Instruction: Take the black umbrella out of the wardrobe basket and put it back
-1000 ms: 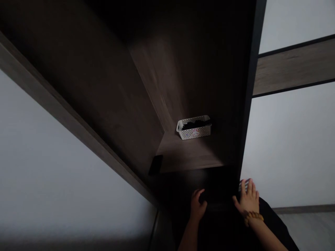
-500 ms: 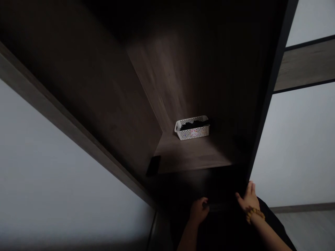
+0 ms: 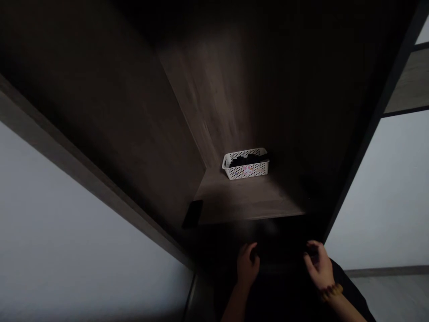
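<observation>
I look into a dark wooden wardrobe compartment. My left hand (image 3: 247,264) and my right hand (image 3: 318,264) reach into the black space below the shelf (image 3: 248,201); both have curled fingers on something dark that I cannot make out. A bead bracelet (image 3: 330,293) sits on my right wrist. On the shelf at the back stands a white perforated basket (image 3: 246,164) with dark items in it, well beyond both hands.
A sliding door (image 3: 385,197) with a dark edge stands at the right, just beside my right hand. The wardrobe's left side panel (image 3: 110,134) slants across the view. A small dark fitting (image 3: 192,213) is on that panel near the shelf's front.
The sliding door has shifted to the right, opening the compartment wider. My right hand left the door's edge and went into the dark space, fingers now curled. My left hand stayed about where it was.
</observation>
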The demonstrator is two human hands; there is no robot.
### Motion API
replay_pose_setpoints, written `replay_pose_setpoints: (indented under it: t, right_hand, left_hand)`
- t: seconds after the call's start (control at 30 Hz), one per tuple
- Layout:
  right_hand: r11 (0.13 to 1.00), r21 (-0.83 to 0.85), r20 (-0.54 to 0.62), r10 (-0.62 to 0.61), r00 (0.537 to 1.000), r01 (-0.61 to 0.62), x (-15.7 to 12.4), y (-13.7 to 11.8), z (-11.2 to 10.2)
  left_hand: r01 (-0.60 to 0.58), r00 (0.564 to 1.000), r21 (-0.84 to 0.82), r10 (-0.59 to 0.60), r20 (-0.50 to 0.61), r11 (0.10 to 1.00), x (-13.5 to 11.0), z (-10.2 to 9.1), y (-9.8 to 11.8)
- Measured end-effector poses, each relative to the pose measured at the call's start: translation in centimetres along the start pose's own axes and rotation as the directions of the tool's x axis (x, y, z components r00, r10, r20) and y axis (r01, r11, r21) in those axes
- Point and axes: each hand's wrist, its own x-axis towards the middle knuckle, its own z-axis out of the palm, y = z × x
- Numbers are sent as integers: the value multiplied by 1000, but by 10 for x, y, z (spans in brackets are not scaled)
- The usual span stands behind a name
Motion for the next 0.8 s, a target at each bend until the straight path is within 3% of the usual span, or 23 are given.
replay_pose_setpoints:
  t: [0.1,0.2,0.33,0.4,0.5,0.67,0.8]
  right_hand:
    - [976,-21,74,-214,974,216,56,-38,60]
    - [963,-62,70,-259,963,264,151,-56,133]
    - [983,-177,233,-6,972,49,289,-39,233]
    - [983,-183,260,75,963,-27,348,-22,280]
    - [980,-188,259,112,959,-63,419,7,348]
    - [955,-273,234,186,954,-119,499,40,444]
    - [948,-300,234,184,955,-109,534,49,488]
  left_hand:
    - [-104,947,-3,98,-305,995,86,-35,-30]
    - [-80,895,-26,60,-442,996,200,-66,-52]
    - [55,948,-13,-56,-312,998,345,-78,-86]
    - [118,964,63,-99,-246,991,403,-70,-110]
    - [239,950,185,-190,-246,953,478,-53,-152]
    - [398,906,265,-331,-265,878,582,-37,-215]
    - [373,921,281,-317,-225,885,637,-33,-247]
